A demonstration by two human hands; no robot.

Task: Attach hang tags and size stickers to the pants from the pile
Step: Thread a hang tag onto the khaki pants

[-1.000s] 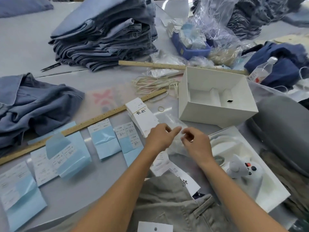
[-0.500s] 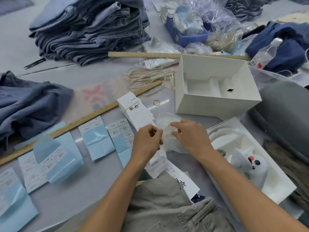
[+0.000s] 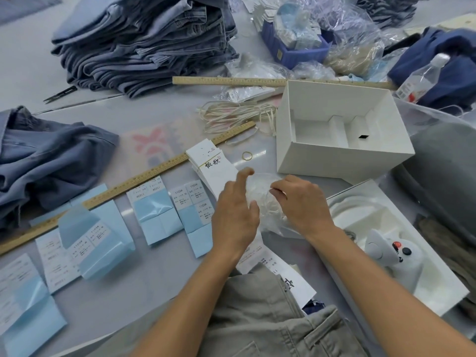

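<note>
The right hand (image 3: 304, 204) curls its fingertips into a crinkled clear plastic bag (image 3: 260, 199), pinching its thin film, probably to get at the pale strings that show faintly inside. The left hand (image 3: 235, 217) lies beside it with fingers loose and spread, the forefinger lifted, holding nothing I can make out; it seems placed to steady the bag. Just behind, a banded stack of stiff white hang tags (image 3: 211, 167) leans on the table, in easy reach. To the left, size sticker sheets (image 3: 154, 204) on glossy pale blue backing lie in a row along a wooden ruler (image 3: 123, 185). Closest to the person, soft grey pants (image 3: 260, 318) lie flat with a loose tag (image 3: 288, 274) at the waistband. The folded denim pile (image 3: 144, 42) sits far back.
</note>
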